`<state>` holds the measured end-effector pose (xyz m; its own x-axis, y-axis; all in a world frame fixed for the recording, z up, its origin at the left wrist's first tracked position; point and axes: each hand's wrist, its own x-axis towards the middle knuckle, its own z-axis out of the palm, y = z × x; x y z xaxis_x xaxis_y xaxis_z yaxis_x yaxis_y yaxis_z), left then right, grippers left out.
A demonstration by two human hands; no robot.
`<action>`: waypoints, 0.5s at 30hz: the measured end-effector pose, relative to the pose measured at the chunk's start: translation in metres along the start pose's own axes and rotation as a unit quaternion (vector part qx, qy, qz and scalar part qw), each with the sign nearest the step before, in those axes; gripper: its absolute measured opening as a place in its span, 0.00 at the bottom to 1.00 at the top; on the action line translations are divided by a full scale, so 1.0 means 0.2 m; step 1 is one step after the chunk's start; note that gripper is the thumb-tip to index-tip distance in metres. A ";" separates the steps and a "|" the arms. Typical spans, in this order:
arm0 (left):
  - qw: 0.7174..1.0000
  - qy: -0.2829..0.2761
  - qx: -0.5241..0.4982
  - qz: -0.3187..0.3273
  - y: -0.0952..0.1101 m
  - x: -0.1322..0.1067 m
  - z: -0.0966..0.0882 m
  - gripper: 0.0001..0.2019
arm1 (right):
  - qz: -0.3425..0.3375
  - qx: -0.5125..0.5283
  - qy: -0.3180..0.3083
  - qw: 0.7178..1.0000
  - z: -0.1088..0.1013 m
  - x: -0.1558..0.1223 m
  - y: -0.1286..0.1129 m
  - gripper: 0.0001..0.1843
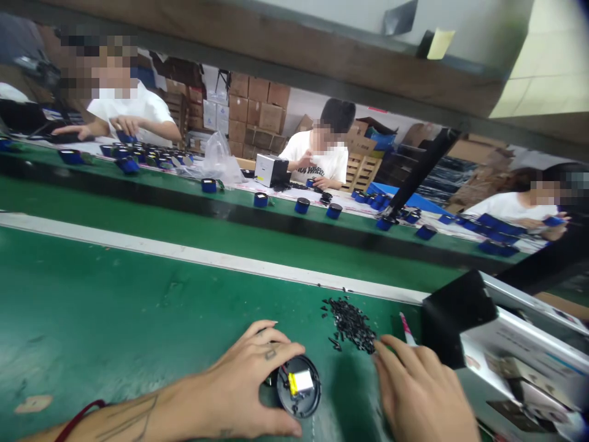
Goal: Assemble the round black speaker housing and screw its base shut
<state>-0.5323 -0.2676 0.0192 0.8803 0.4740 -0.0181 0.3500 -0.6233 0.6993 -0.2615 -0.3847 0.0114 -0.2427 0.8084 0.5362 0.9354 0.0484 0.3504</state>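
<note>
My left hand point(243, 383) is curled around the side of a round black plastic housing point(298, 406), fingers on top and thumb below. Inside the housing lies a small silver battery point(302, 382) with yellow tape at one end and thin wires beside it. At the right edge of a heap of small black parts point(352, 324), the fingers of my right hand point(426, 390) are bent and drawn together. Its fingertips touch the heap or hover just by it; whatever they may pinch is hidden.
An open white box point(519, 356) with a black flap and contents stands at the right. Near it lies a pink-and-white slim item point(407, 328). Beyond the white ledge point(221, 261), several blue-and-black round units point(302, 205) line another bench, where three people in white shirts sit.
</note>
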 end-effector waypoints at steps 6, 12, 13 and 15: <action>1.000 0.012 -0.018 0.023 0.01 -0.01 -0.01 0.38 | -0.009 0.004 -0.059 0.998 0.14 0.09 -0.05 0.18; 0.994 0.073 -0.021 0.074 -0.03 -0.02 0.01 0.41 | -0.035 -0.021 -0.031 0.999 0.11 0.09 -0.03 0.20; 0.991 0.095 -0.014 0.094 -0.04 -0.03 0.01 0.42 | -0.042 -0.024 -0.026 0.998 0.10 0.09 -0.02 0.21; 0.974 0.170 0.006 0.150 -0.03 -0.05 0.00 0.42 | -0.067 -0.025 -0.022 0.997 0.08 0.09 0.02 0.23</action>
<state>-0.5437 -0.2697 0.0150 0.7876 0.4469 0.4243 0.0994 -0.7717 0.6282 -0.2581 -0.3604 0.0102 -0.3514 0.8221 0.4480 0.8812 0.1289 0.4548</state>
